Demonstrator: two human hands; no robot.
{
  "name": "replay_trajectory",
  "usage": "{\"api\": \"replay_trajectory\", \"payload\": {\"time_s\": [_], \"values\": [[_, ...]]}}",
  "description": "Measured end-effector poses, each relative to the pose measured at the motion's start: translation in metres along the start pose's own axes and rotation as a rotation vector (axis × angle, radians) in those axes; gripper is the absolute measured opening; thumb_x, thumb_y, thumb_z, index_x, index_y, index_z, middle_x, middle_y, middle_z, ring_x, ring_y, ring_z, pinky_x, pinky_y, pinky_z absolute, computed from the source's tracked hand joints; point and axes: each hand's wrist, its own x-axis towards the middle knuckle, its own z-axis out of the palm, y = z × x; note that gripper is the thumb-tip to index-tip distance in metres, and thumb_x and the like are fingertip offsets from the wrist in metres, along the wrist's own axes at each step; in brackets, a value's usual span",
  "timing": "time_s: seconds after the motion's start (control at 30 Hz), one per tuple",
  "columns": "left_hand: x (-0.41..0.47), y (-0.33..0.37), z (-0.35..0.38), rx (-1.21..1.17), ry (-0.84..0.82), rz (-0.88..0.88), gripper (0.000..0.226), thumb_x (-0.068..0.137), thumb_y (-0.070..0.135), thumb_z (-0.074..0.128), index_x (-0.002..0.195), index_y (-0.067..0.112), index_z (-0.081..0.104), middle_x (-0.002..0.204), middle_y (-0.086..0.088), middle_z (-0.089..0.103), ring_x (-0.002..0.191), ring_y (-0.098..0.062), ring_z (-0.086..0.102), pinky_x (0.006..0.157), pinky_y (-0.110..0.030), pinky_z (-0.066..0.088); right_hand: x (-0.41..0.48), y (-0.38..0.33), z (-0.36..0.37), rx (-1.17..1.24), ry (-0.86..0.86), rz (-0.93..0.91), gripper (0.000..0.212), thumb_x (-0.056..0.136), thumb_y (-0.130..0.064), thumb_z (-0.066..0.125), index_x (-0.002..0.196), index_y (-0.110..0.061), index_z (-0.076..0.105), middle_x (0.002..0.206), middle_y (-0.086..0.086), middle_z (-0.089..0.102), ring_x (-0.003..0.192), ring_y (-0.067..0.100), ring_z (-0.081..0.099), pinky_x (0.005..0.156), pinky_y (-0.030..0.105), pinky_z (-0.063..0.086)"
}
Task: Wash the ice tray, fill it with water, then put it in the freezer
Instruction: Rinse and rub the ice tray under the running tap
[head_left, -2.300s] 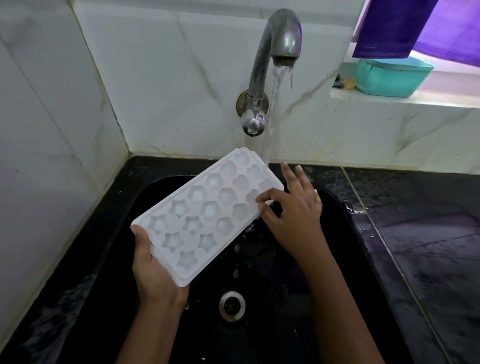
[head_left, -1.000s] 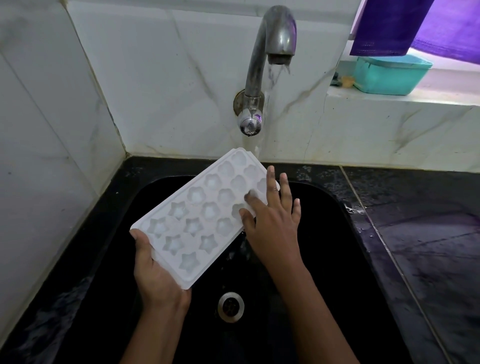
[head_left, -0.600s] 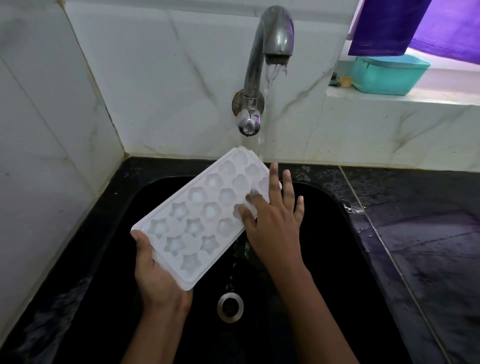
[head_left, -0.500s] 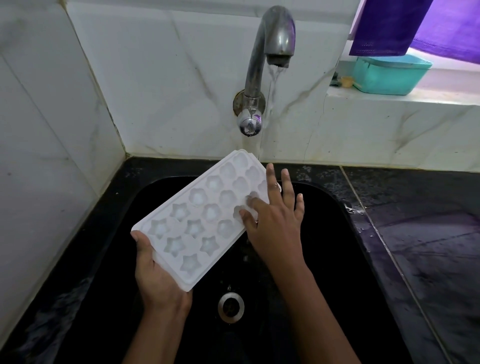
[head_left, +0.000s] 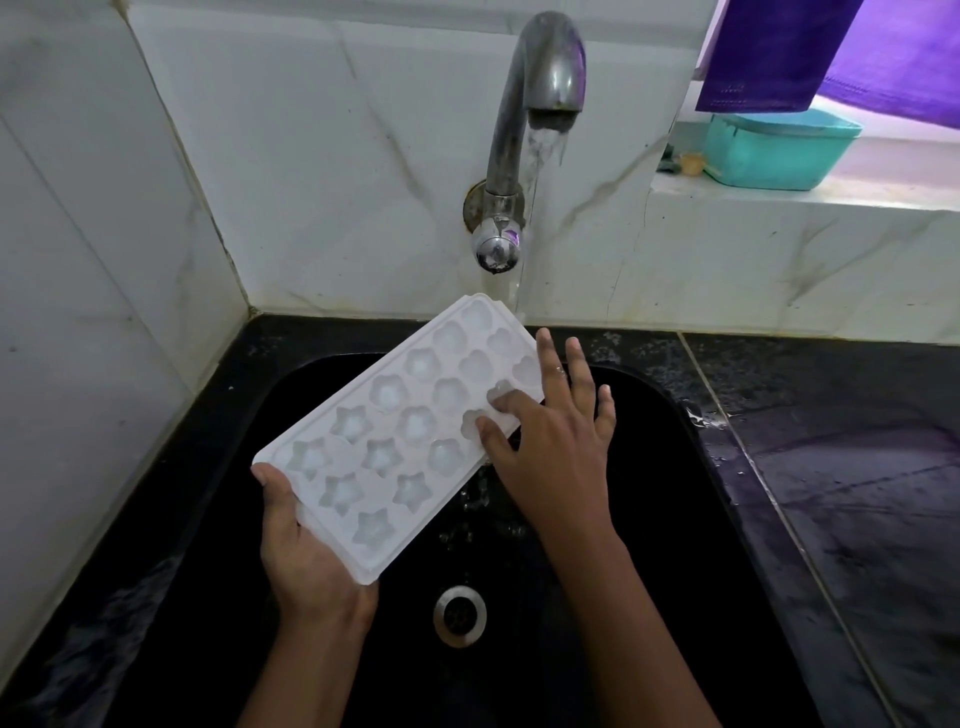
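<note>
White plastic ice tray (head_left: 400, 436): light, stiff, likely slippery when wet; left hand (head_left: 306, 556) grips near short end, right hand (head_left: 550, 441) rubs cavities, fingers relaxed; best held by rims.

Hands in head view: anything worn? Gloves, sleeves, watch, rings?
No gloves on the left hand or right hand. Forearms bare to the frame edge: no sleeves, watch or bands. A glint on one of the right fingers could be a ring or water; cannot tell.
</note>
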Motion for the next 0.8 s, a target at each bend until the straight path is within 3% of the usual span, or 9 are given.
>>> {"api": "replay_trajectory", "payload": {"time_s": [0.1, 0.23, 0.4, 0.57, 0.7, 0.8], "values": [[-0.001, -0.001, 0.002, -0.014, 0.003, -0.034, 0.067, 0.093, 0.059, 0.026, 0.137, 0.013, 0.048, 0.127, -0.011, 0.063, 0.112, -0.029, 0.063, 0.078, -0.038, 0.058, -0.001, 0.001, 0.001, -0.028, 0.026, 0.026, 0.023, 0.083, -0.046, 0.058, 0.092, -0.027, 0.067, 0.158, 0.001, 0.014, 0.146, 0.02, 0.004, 0.112, 0.051, 0.006], [0.001, 0.0, 0.0, -0.024, 0.02, -0.04, 0.068, 0.091, 0.06, 0.028, 0.135, 0.013, 0.051, 0.126, -0.012, 0.063, 0.111, -0.028, 0.064, 0.075, -0.036, 0.058, -0.001, 0.0, 0.007, -0.037, 0.024, -0.011, 0.029, 0.084, -0.047, 0.05, 0.102, -0.031, 0.066, 0.159, 0.0, 0.011, 0.146, 0.02, 0.003, 0.111, 0.053, 0.008], [0.001, -0.002, -0.001, -0.005, 0.026, -0.044, 0.069, 0.09, 0.062, 0.03, 0.136, 0.014, 0.049, 0.127, -0.011, 0.063, 0.113, -0.029, 0.062, 0.08, -0.038, 0.057, -0.001, 0.001, 0.005, -0.046, 0.047, -0.015, 0.023, 0.081, -0.042, 0.057, 0.09, -0.025, 0.069, 0.154, 0.005, 0.027, 0.145, 0.025, 0.015, 0.109, 0.055, 0.016], [0.0, -0.005, 0.0, 0.003, 0.029, -0.062, 0.074, 0.086, 0.065, 0.035, 0.137, 0.014, 0.049, 0.13, -0.014, 0.06, 0.117, -0.033, 0.059, 0.092, -0.046, 0.052, -0.001, 0.001, 0.005, 0.027, 0.026, 0.002, 0.017, 0.085, -0.033, 0.062, 0.097, -0.022, 0.066, 0.158, 0.005, 0.014, 0.146, 0.023, 0.004, 0.111, 0.054, 0.012], [0.0, -0.004, 0.001, -0.004, 0.052, -0.038, 0.068, 0.088, 0.062, 0.033, 0.134, 0.015, 0.052, 0.126, -0.011, 0.064, 0.112, -0.029, 0.063, 0.083, -0.04, 0.057, -0.004, -0.013, 0.009, -0.052, -0.093, 0.051, 0.028, 0.094, -0.029, 0.049, 0.118, -0.018, 0.059, 0.159, 0.008, -0.004, 0.144, 0.019, -0.015, 0.113, 0.05, -0.002], [0.0, -0.004, -0.001, -0.01, 0.062, -0.034, 0.065, 0.092, 0.06, 0.03, 0.133, 0.015, 0.053, 0.123, -0.01, 0.065, 0.108, -0.027, 0.065, 0.074, -0.036, 0.058, -0.003, -0.012, 0.006, -0.062, -0.14, 0.033, 0.027, 0.095, -0.03, 0.046, 0.117, -0.02, 0.059, 0.159, 0.004, -0.006, 0.143, 0.017, -0.02, 0.114, 0.048, -0.005]]}}
